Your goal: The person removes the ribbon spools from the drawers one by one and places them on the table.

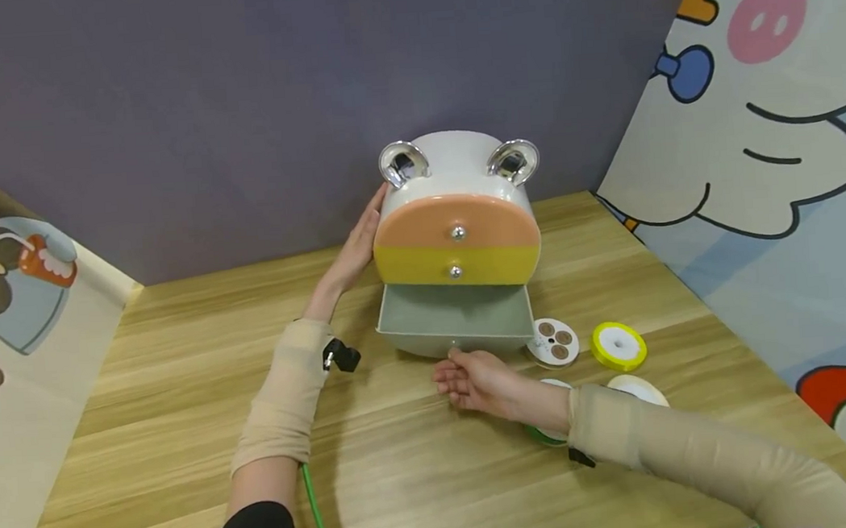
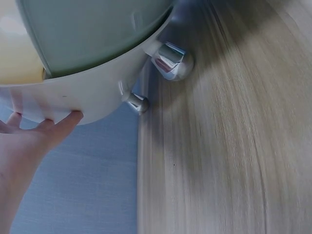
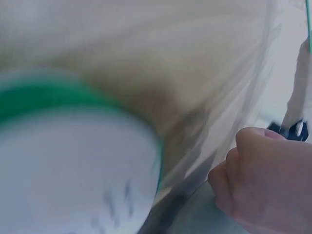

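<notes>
A small round-topped drawer cabinet (image 1: 453, 165) with silver ears stands against the back wall. Its orange drawer (image 1: 420, 224) and yellow drawer (image 1: 416, 264) are closed, while the grey-green bottom drawer (image 1: 455, 312) is pulled out, with nothing seen inside. With fingers extended, my left hand (image 1: 350, 260) rests on the cabinet's left side; the left wrist view shows its fingertips (image 2: 73, 117) touching the white shell. My right hand (image 1: 483, 383) is at the front of the bottom drawer, thumb and curled index finger pinching its small knob (image 1: 454, 345). The hand partly covers that knob.
Right of the drawer lie several ribbon spools: a white one with holes (image 1: 555, 342), a yellow one (image 1: 619, 346), a white one (image 1: 637, 388) and a green-edged one (image 3: 83, 165) beneath my right forearm. A green cable (image 1: 315, 513) runs beside my left arm.
</notes>
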`<action>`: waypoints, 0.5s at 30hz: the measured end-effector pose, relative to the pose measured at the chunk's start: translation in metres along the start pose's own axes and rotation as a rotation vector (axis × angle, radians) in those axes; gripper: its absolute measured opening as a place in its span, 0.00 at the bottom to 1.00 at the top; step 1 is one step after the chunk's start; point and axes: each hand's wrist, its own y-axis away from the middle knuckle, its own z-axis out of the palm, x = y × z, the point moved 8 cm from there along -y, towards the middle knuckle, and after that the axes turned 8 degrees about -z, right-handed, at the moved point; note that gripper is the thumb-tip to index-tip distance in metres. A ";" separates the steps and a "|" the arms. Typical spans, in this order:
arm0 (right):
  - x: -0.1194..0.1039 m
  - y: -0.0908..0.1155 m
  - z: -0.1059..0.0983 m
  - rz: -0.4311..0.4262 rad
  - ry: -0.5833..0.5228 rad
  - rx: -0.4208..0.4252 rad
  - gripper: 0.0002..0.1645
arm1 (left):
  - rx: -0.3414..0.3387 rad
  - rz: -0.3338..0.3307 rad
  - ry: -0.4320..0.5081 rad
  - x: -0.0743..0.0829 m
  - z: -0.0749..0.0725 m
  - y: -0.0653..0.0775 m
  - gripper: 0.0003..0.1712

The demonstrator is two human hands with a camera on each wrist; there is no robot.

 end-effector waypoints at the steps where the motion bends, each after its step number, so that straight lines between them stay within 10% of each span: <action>1: -0.003 -0.003 -0.003 -0.008 0.005 0.009 0.25 | 0.000 -0.003 0.000 0.000 0.000 0.000 0.30; 15: -0.026 -0.043 -0.021 -0.013 -0.014 0.092 0.24 | -0.014 0.007 0.025 -0.009 -0.001 -0.003 0.32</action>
